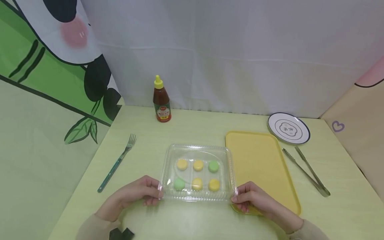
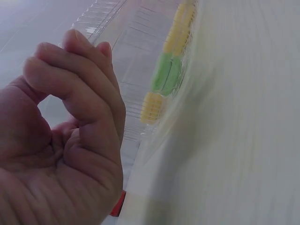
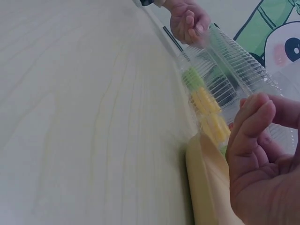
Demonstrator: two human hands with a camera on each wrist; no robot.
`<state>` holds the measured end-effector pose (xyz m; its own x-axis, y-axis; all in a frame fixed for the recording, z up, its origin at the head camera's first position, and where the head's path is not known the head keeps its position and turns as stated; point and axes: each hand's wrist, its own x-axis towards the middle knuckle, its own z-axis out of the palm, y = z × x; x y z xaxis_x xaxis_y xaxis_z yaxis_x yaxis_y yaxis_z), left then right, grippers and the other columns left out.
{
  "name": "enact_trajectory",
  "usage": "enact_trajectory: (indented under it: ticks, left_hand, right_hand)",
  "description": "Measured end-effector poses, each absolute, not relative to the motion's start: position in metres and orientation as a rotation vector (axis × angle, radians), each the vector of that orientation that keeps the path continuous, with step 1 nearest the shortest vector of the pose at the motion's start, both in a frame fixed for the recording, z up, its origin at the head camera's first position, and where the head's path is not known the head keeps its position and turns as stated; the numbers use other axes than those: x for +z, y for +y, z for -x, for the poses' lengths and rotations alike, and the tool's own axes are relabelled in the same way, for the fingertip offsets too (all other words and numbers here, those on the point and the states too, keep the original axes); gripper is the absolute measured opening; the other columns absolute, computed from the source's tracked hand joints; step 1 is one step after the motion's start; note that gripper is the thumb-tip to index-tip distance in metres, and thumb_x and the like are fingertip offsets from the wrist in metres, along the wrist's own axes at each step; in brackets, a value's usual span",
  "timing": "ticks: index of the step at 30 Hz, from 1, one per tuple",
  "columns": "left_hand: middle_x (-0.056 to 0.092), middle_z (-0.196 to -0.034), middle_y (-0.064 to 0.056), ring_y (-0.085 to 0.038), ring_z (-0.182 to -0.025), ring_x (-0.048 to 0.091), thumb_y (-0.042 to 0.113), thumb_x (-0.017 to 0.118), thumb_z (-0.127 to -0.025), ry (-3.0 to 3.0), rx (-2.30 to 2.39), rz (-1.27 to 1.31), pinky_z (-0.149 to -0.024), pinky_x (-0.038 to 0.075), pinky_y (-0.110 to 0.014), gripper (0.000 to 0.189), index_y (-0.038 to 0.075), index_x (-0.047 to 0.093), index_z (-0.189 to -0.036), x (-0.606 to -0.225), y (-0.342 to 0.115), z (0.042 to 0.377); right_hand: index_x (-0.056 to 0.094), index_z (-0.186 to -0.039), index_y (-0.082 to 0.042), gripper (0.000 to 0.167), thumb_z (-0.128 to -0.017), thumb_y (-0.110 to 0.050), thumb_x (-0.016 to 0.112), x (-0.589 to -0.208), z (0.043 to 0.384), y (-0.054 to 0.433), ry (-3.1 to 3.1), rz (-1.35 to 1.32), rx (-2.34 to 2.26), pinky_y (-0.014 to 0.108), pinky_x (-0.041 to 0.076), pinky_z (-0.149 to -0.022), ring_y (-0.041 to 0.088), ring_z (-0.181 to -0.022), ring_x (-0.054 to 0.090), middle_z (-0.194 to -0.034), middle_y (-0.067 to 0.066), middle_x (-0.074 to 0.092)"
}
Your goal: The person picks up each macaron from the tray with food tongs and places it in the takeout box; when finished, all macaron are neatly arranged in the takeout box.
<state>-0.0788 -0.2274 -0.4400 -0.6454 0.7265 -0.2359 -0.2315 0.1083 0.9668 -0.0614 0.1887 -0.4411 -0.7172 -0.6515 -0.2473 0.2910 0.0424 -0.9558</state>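
Observation:
A clear plastic clamshell box (image 1: pixel 168 156) with yellow macarons (image 1: pixel 198 165) and green macarons (image 1: pixel 213 166) inside is in the middle of the head view, its lid over them. My left hand (image 1: pixel 139 190) pinches the near left corner between thumb and curled fingers. At the near right corner, my right hand (image 1: pixel 253 198) pinches the rim the same way, over the edge of the yellow tray (image 1: pixel 258 156). The left wrist view shows the macarons side-on through the ribbed plastic wall (image 2: pixel 140 56). In the right wrist view the box overlaps the tray's rim (image 3: pixel 199 168).
On the left lies a fork (image 1: pixel 115 166) with a green handle. A ketchup bottle (image 1: pixel 162 103) with a yellow cap stands at the back. Right of the tray are metal tongs (image 1: pixel 312 176), with a white plate (image 1: pixel 289 128) behind them. A white cloth (image 1: pixel 225 66) hangs along the back edge.

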Motion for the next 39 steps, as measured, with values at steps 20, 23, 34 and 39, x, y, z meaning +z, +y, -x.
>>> enact_trajectory:
  ticks: [20, 23, 34, 39]
  left_hand:
    - [0.061, -0.065, 0.005, -0.002, -0.05, 0.048, 0.011, 0.06, -0.096, 1.652, 1.598, -0.483, -0.052, 0.042, -0.017, 0.038, -0.025, 0.051, -0.089, -0.445, -0.23, 0.084]
    - [0.062, -0.067, 0.003, -0.003, -0.052, 0.049, 0.013, 0.059, -0.099, 1.625, 1.588, -0.524, -0.054, 0.043, -0.017, 0.04, -0.026, 0.052, -0.092, -0.443, -0.233, 0.084]
    - [0.064, -0.083, -0.01, -0.015, -0.072, 0.06, 0.02, 0.055, -0.104, 1.816, 1.43, -0.541, -0.066, 0.053, -0.027, 0.03, -0.008, 0.063, -0.11, -0.428, -0.253, 0.094]
    - [0.063, -0.099, -0.016, -0.029, -0.084, 0.061, 0.025, 0.057, -0.103, 2.085, 1.306, -0.459, -0.074, 0.053, -0.037, 0.038, -0.003, 0.054, -0.129, -0.403, -0.259, 0.105]
  right_hand:
    - [0.044, -0.086, 0.027, 0.042, -0.095, -0.009, 0.062, -0.445, 0.063, 0.188, 1.637, 0.394, -1.733, 0.018, 0.044, -0.053, 0.006, -0.057, 0.051, -0.066, -0.002, 0.057]
    - [0.045, -0.09, 0.029, 0.042, -0.097, -0.01, 0.061, -0.444, 0.064, 0.19, 1.621, 0.41, -1.725, 0.018, 0.045, -0.055, 0.006, -0.059, 0.052, -0.068, -0.001, 0.058]
    - [0.063, -0.105, 0.017, 0.028, -0.101, -0.01, 0.057, -0.416, 0.073, 0.21, 1.815, 0.504, -1.583, 0.027, 0.054, -0.062, 0.011, -0.069, 0.062, -0.078, 0.005, 0.066]
    - [0.063, -0.107, 0.015, 0.028, -0.101, -0.012, 0.058, -0.4, 0.088, 0.228, 1.978, 0.515, -1.493, 0.033, 0.056, -0.065, 0.015, -0.071, 0.063, -0.082, 0.013, 0.066]
